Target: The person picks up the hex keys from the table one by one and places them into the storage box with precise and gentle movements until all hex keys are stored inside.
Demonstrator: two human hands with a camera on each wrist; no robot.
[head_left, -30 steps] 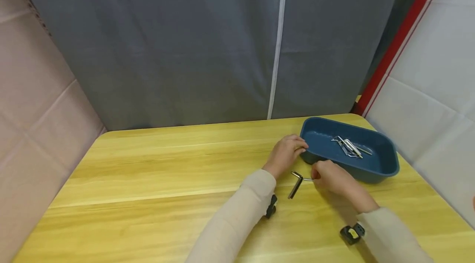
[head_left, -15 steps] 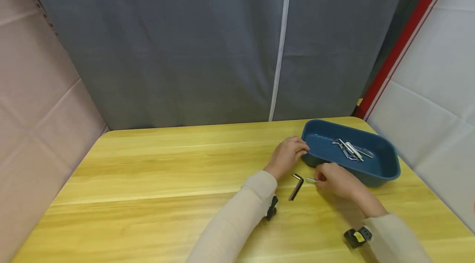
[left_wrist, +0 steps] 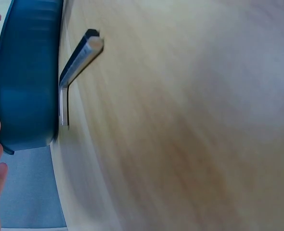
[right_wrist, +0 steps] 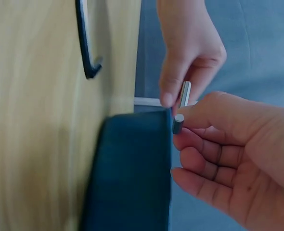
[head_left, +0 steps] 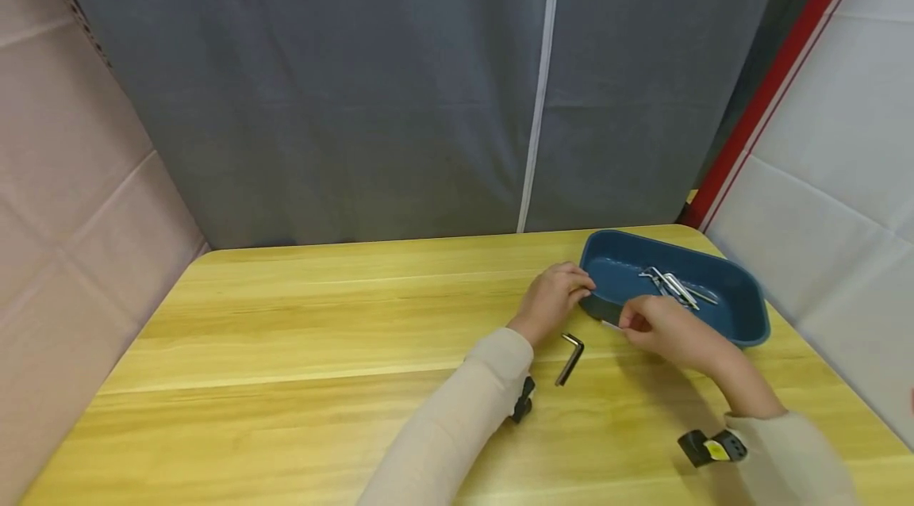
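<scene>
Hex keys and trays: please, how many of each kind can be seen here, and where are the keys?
Blue tray: 1
Hex key on the table: 1
Hex key pinched in the right hand: 1
Hex keys piled in the tray: several, overlapping, so the exact number cannot be told
Total: 1 tray, 2 separate keys, plus the pile.

No text, label, brand, number or sign can be read in any view; nothing legible is shown on any surface, near or far, left or right.
</scene>
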